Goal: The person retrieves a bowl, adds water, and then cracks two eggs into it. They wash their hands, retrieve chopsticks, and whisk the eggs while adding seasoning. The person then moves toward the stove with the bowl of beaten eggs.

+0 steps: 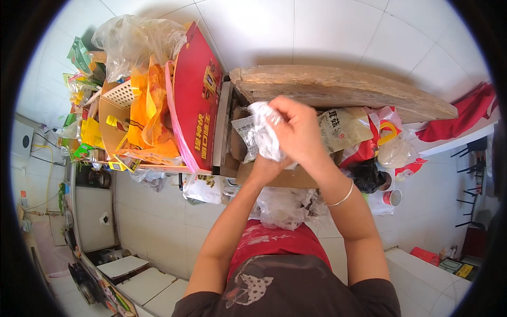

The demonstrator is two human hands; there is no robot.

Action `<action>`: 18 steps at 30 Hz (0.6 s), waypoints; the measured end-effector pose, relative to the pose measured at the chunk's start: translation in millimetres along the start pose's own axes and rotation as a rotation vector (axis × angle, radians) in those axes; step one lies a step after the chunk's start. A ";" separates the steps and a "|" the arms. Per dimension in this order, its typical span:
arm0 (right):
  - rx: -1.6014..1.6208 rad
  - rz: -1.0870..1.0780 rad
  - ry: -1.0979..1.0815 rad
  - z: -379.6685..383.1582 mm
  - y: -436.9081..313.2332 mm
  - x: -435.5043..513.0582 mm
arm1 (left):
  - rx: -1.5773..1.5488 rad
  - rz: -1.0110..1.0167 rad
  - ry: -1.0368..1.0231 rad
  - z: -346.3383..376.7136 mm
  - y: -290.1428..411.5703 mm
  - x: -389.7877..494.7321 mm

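A crumpled white plastic bag or wrapper [264, 132] is gripped in front of me, above an open cardboard box. Around its upper right side, my right hand [295, 128] has its fingers curled onto it. My left hand [271, 164] is beneath it, mostly hidden by the bag and my right hand, but it appears to hold the bag's lower part. Just left of the bag lies a clear printed packet [244, 136]. A beige printed pouch [344, 127] lies to the right of my right hand.
A thick wooden board [344, 89] leans along the tiled wall behind the box. At left stands a red carton panel [197, 103] beside orange bags [156, 103] and a clear plastic bag [138, 41]. A paper cup [392, 197] and a black bag [366, 176] are at right; clear bags [285, 206] hang near my waist.
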State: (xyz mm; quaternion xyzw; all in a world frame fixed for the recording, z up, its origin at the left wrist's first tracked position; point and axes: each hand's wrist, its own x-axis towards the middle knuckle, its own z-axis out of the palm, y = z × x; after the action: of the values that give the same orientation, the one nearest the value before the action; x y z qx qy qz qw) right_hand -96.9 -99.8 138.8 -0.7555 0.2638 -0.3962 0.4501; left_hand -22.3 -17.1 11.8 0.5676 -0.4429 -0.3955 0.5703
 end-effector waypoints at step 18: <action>-0.339 0.159 0.007 -96.8 81.8 -35.0 | 1.136 0.185 0.256 -48.4 -6.8 33.0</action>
State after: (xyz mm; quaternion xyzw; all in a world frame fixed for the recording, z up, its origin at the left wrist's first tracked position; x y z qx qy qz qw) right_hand -200.4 -156.2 80.5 -0.7960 0.3872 -0.3117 0.3455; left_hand 34.0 -34.5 8.7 0.7864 -0.5606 0.0269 0.2579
